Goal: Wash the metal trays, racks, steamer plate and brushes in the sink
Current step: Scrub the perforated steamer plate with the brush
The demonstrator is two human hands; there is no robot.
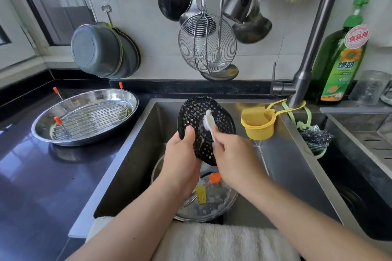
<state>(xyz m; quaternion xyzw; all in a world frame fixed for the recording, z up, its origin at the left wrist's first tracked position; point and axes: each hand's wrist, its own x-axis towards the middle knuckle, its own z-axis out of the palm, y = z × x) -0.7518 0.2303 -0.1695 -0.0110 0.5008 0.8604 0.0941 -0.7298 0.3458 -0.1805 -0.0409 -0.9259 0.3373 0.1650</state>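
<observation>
1. Black perforated steamer plate (203, 121) held tilted above the sink (131, 154), gripped at its lower left edge by the left hand (180, 159), thumb curled over the front face.
2. Right hand (231, 154) closed round the handle of a white brush (209, 121), bristle end pressed on the plate's centre.
3. Both forearms reaching in from the lower edge, over a white towel (222, 241) draped on the sink's front rim.
4. Below the hands, in the basin: a round metal tray (212, 207) holding a yellow brush (201, 195) and an orange brush (215, 177).
5. On the dark countertop (42, 176) to the left: an oval metal tray (118, 99) with a wire rack (91, 121) inside.
6. Grey faucet (314, 38) at right, green detergent bottle (343, 59) just beside it, yellow sponge holder (257, 125) hanging at the sink's edge; ladles and a wire skimmer (206, 42) hung on the wall.
</observation>
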